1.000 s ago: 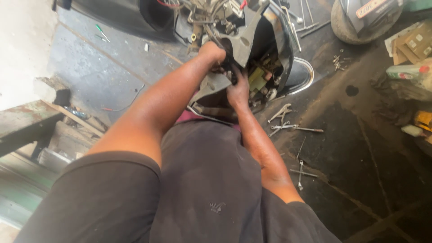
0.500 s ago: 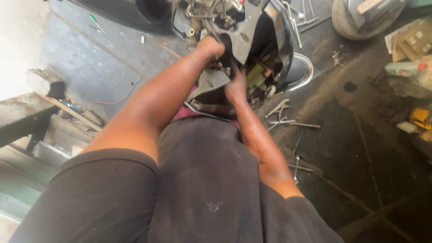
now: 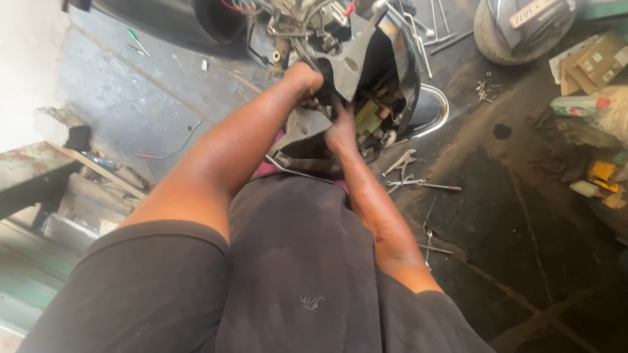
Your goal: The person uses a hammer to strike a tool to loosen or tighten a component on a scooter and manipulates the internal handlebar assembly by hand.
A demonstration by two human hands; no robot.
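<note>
Both hands work inside a stripped scooter front on the workshop floor: the left hand (image 3: 304, 78) closes on the black headlight cowl (image 3: 366, 59), the right hand (image 3: 341, 131) grips its lower edge; wrenches (image 3: 409, 173) lie beside. Freeing the cowl likely calls for a steady pull.

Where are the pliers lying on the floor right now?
In the head view, the pliers lie on the dark floor right of centre, just right of the right hand, with a long thin tool directly below them.
</note>
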